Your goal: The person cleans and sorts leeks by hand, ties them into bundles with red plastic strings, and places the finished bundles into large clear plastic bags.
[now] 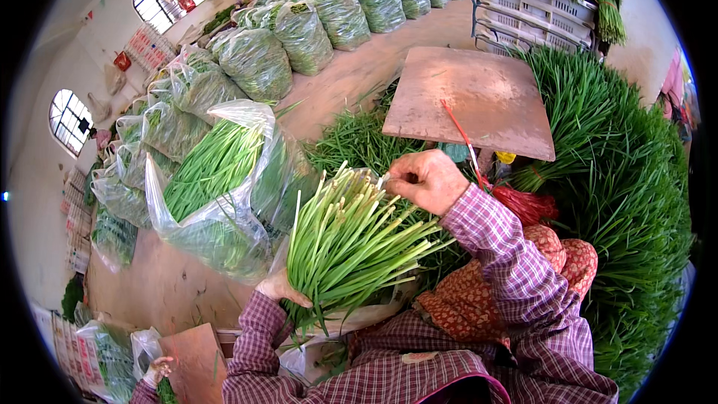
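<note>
A thick bunch of long green stalks with pale cut ends, like garlic chives (359, 232), leans in my left hand (283, 289). That hand wraps around its lower left side, thumb across the leaves. My right hand (428, 181) is at the top of the bunch, thumb and forefinger pinched on the pale end of one stalk. Left of the bunch stands an open clear plastic bag (258, 236) filled with green stalks. Loose greens (351, 142) lie behind the bunch. Red ties (529, 206) hang below my right forearm.
A worn square board (471, 101) stands ahead of me. Leafy greens (621, 202) are heaped high on my right. Filled plastic bags (254, 63) line the far left, and white crates (535, 15) stack behind. A co-worker's hand (158, 370) shows at lower left.
</note>
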`<state>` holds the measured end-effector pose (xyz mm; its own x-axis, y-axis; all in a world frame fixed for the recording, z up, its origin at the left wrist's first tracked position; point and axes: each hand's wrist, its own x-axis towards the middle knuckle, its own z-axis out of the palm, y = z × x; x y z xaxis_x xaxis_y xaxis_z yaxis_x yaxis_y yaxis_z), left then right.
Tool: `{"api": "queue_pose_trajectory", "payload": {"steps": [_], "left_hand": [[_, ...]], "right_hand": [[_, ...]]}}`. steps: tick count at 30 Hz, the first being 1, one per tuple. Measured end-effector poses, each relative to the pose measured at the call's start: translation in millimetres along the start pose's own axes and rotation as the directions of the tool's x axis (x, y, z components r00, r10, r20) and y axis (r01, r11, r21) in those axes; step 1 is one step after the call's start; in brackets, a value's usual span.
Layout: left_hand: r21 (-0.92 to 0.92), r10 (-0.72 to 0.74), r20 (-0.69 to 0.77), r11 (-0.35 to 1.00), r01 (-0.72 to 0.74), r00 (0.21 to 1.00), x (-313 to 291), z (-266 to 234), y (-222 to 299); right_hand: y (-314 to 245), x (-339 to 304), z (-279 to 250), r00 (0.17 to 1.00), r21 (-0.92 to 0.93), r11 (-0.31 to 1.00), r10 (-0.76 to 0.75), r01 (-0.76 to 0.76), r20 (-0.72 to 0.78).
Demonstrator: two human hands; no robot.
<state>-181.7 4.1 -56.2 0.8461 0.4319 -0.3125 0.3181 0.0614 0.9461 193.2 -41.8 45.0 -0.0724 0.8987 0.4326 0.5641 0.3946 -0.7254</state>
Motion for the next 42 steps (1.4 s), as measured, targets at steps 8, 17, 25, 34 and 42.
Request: {"api": "queue_pose_trajectory", "payload": {"steps": [8, 17, 25, 34, 42], "left_hand": [[-0.032, 0.066, -0.107, 0.997, -0.07, 0.992, -20, -15, -40], [-0.317, 0.108, -0.241, 0.93, -0.183, 0.964, -40, -36, -67], [-0.351, 0.272, -0.288, 0.862, -0.366, 0.918, 3, -7, 4], [-0.511, 0.172, -0.341, 0.791, -0.336, 0.924, 32, 17, 21], [-0.414, 0.212, -0.29, 0.851, -0.322, 0.933, 45, 26, 12]], "right_hand": [[30, 5, -91, 0.888, 0.143, 0.982, 0.177, -0.127, -0.424], [70, -58, -62, 0.988, -0.607, 0.779, 0.128, -0.157, -0.092], [41, -49, 26, 0.778, -0.267, 0.903, 0.426, -0.336, 0.461], [11, -12, 42, 0.962, 0.462, 0.856, 0.273, -0.231, -0.025], [-23, 4, 28, 0.915, 0.206, 0.963, 0.237, -0.176, -0.328]]}}
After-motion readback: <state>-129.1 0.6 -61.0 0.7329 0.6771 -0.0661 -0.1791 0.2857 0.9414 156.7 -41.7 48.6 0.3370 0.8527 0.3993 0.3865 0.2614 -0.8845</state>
